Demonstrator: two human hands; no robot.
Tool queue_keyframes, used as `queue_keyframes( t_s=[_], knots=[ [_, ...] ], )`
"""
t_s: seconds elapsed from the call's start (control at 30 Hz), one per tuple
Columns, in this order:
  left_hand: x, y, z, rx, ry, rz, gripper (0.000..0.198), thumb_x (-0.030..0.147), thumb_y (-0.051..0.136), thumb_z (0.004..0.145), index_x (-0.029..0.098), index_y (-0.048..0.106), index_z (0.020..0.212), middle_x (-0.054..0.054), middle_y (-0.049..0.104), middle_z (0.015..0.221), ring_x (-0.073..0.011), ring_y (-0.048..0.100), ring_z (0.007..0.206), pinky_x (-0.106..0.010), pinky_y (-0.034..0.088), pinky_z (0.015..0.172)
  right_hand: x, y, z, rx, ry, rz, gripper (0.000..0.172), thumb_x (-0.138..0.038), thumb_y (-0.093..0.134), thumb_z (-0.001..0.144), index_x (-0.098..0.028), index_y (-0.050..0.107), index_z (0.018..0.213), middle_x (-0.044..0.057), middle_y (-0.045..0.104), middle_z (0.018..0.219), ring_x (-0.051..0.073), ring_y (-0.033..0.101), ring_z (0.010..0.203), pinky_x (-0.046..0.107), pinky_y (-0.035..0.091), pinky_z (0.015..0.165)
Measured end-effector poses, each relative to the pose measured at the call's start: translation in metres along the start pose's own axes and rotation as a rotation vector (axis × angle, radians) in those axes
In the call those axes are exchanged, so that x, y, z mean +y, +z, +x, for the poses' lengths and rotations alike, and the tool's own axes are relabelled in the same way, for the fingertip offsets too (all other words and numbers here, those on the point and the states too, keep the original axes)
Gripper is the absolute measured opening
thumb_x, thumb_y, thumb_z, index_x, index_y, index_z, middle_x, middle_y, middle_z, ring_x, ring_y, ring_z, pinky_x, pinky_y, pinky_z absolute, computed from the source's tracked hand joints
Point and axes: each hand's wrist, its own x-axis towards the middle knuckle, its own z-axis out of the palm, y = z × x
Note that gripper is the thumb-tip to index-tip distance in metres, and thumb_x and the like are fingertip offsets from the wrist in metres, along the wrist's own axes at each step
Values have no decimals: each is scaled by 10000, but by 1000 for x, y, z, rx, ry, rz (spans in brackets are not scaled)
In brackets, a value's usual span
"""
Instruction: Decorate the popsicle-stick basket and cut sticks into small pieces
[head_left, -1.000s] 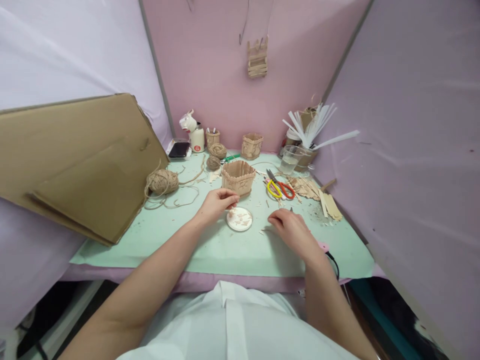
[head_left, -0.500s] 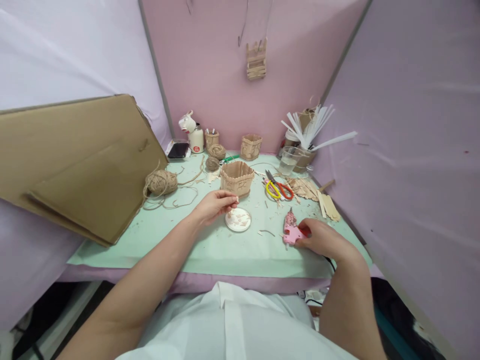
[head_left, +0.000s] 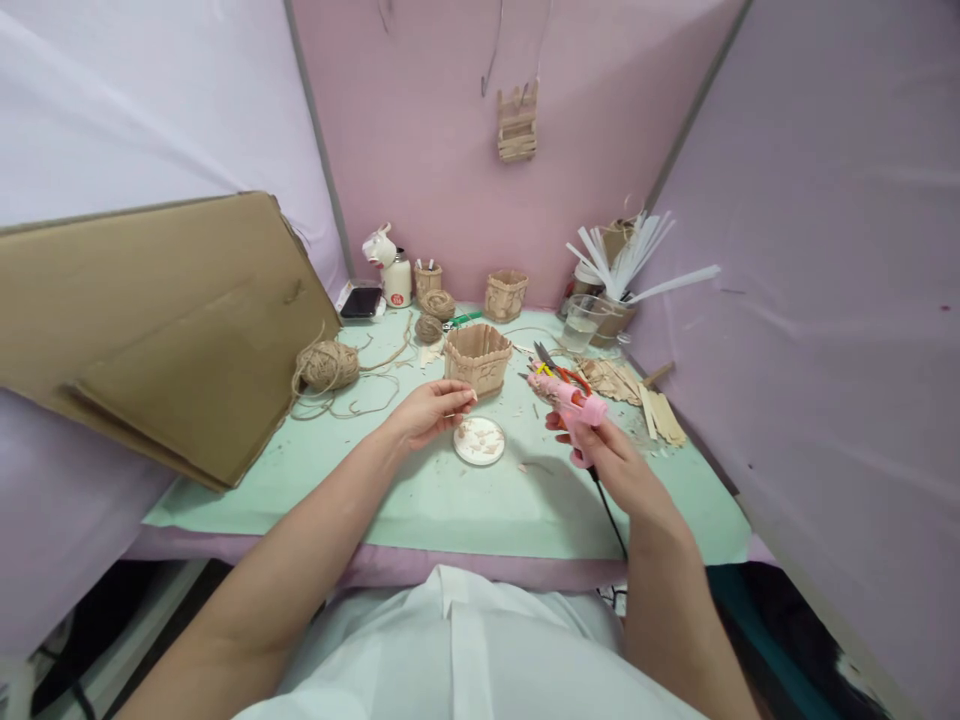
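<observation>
Pale green cloth (head_left: 480,525) covers the table in front of us, strewn with wood crumbs and shavings. Pink fabric (head_left: 420,150) hangs behind it, with a small slatted wooden chair (head_left: 517,135) suspended there, and lilac sheets (head_left: 810,280) close in the sides. At our left leans a big sheet of cardboard (head_left: 180,310), with a ball of twine (head_left: 328,366) beside it. Along the back stand a cream jar (head_left: 397,282) and a small bark-sided pot (head_left: 506,297); farther right, white sticks (head_left: 634,258) fan out behind a clear cup (head_left: 580,325).

Our left hand (head_left: 429,412) pinches a tiny pale chip (head_left: 473,396) between thumb and fingertips, just in front of the hexagonal wooden basket (head_left: 478,362), which stands upright near the table's middle. Below the hand, a white dish (head_left: 480,461) holds more chips. Our right hand (head_left: 613,458) grips the pink glue gun (head_left: 581,405), fingers wrapped about its handle, nozzle aimed forward and leftward, cord trailing down.

Half a second ago the gun lay on the cloth with our right hand just reaching it; now we have it raised, and it partly covers the scissors (head_left: 579,381). Our left hand and the basket have hardly shifted.
</observation>
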Motion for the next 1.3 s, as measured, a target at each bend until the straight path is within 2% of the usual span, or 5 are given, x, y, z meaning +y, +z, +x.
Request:
queue_keyframes(
  t_s=[0.13, 0.27, 0.4, 0.73, 1.3],
  knots=[
    [-1, 1, 0, 26, 4, -11, 288, 302, 779, 561, 137, 632, 746, -15, 579, 757, -67, 506, 634, -184, 377, 528, 5, 35, 5, 55, -12, 250, 409, -526, 421, 838, -181, 592, 978, 91, 640, 987, 178, 597, 800, 273, 468, 645],
    [-1, 2, -1, 42, -1, 14, 308, 311, 783, 550, 142, 641, 766, -12, 585, 769, -66, 497, 628, -195, 380, 547, 6, 48, 4, 73, -86, 185, 449, -572, 404, 822, -174, 606, 864, 80, 652, 870, 177, 589, 742, 255, 455, 555],
    [-2, 2, 0, 64, -2, 49, 303, 318, 775, 556, 152, 648, 775, -5, 594, 772, -71, 501, 643, -205, 380, 563, 7, 50, 3, 105, -90, 118, 494, -598, 358, 826, -174, 611, 806, 76, 648, 824, 169, 571, 694, 227, 402, 458],
    [-2, 4, 0, 121, 77, 194, 261, 331, 740, 583, 149, 647, 745, -14, 603, 778, -91, 506, 689, -215, 369, 600, 15, 49, 8, 85, -72, 101, 544, -604, 320, 843, -171, 636, 751, 44, 595, 700, 123, 492, 544, 217, 382, 440],
    [-3, 3, 0, 118, 82, 205, 276, 345, 744, 577, 148, 644, 743, -15, 594, 770, -97, 492, 689, -230, 357, 612, 13, 50, 8, 59, -81, 111, 527, -581, 324, 855, -157, 611, 725, 17, 528, 665, 87, 429, 499, 191, 368, 431]
  ],
)
